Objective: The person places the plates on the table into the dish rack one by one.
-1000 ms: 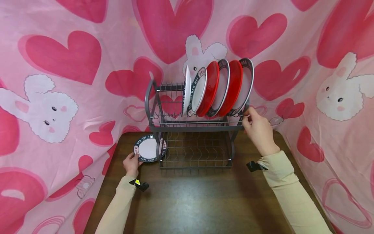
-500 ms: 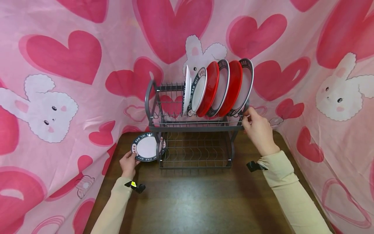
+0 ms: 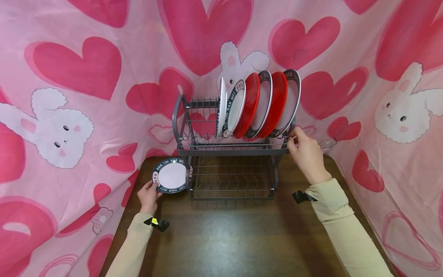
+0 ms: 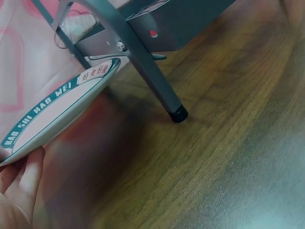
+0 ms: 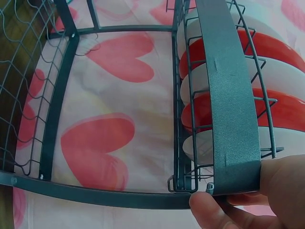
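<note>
My left hand (image 3: 149, 198) pinches the left rim of a white plate (image 3: 171, 175) with a dark lettered border. In the left wrist view the plate (image 4: 57, 117) tilts above the tabletop, fingers beneath its rim. Its right side passes behind the left leg of a two-tier dish rack (image 3: 232, 152) in the head view. At the rack's upper right front corner, my right hand (image 3: 306, 156) grips the frame. The right wrist view has that hand (image 5: 281, 195) at the end of the wide grey bar (image 5: 233, 95), its thumb and fingers around the corner.
Several plates stand on edge in the upper tier, among them a red plate (image 3: 247, 105) and a white plate (image 3: 235, 109) with a dark border. Wire slots (image 3: 202, 119) show at the tier's left. The lower tier (image 3: 232, 181) stands on a brown table (image 3: 221, 238); a pink cloth (image 3: 138, 57) hangs behind.
My left hand has drawn the plate a little to the left, so less of it lies behind the rack's leg. The right hand has stayed on the corner.
</note>
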`<state>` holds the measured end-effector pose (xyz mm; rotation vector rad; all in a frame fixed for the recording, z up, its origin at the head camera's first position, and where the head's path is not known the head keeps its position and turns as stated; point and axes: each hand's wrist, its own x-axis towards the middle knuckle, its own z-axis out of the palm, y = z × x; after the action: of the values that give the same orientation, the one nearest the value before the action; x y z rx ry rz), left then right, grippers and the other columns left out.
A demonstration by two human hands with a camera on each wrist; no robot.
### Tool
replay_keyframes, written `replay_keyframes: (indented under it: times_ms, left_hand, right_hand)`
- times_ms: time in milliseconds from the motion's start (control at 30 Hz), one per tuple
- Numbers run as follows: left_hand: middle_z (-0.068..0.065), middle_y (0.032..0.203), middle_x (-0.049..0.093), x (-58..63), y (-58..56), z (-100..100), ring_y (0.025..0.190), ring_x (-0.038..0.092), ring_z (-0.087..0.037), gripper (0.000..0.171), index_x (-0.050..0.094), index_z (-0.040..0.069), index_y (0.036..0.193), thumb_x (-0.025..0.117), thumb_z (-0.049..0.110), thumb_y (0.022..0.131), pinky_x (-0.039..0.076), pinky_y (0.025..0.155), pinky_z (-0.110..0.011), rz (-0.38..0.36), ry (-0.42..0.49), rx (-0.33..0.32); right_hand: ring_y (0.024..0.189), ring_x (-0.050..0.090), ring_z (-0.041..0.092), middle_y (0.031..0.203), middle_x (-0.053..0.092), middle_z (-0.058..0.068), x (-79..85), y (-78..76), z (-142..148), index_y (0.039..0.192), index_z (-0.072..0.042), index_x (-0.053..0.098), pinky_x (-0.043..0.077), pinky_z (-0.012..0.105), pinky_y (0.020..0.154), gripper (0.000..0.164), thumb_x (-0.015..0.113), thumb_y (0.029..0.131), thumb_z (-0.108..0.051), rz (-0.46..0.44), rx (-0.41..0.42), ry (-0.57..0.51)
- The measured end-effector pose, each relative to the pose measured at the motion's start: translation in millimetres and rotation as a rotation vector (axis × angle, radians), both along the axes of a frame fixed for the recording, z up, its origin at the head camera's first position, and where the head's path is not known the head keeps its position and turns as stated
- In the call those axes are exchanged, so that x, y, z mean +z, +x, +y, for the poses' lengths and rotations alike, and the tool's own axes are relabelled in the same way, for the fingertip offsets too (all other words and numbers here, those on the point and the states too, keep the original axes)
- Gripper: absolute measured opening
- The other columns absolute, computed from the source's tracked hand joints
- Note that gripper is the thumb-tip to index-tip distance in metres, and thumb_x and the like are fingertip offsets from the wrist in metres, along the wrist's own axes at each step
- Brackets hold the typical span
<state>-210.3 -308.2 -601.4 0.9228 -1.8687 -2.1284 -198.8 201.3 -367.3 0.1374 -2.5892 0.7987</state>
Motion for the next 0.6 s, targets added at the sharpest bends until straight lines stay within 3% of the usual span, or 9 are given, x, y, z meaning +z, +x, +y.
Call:
replay_keyframes:
  times_ms: [367, 600]
  left_hand:
    - [0.005, 0.099, 0.064, 8.5, 12.0, -14, 0.069, 0.069, -0.001, 0.05, 0.052, 0.002, 0.151, 0.061, 0.019, 0.105, 0.059, 0.072, -0.019, -0.002, 0.0, 0.059]
    - [0.001, 0.107, 0.063, 15.3, 16.8, -17, 0.068, 0.069, 0.0, 0.05, 0.052, 0.003, 0.152, 0.061, 0.019, 0.105, 0.059, 0.071, -0.018, -0.003, 0.013, 0.098]
  right_hand:
    - [0.062, 0.068, 0.031, 0.086, 0.072, 0.02, 1.8, 1.1, -1, 0.107, -0.005, 0.058, 0.049, 0.047, 0.056, 0.01, 0.052, 0.104, -0.012, -0.019, 0.0, 0.0]
    - [0.062, 0.068, 0.032, 0.082, 0.072, 0.017, 1.9, 0.7, -1, 0.105, -0.006, 0.058, 0.046, 0.047, 0.056, 0.01, 0.05, 0.104, -0.013, -0.009, -0.005, -0.001]
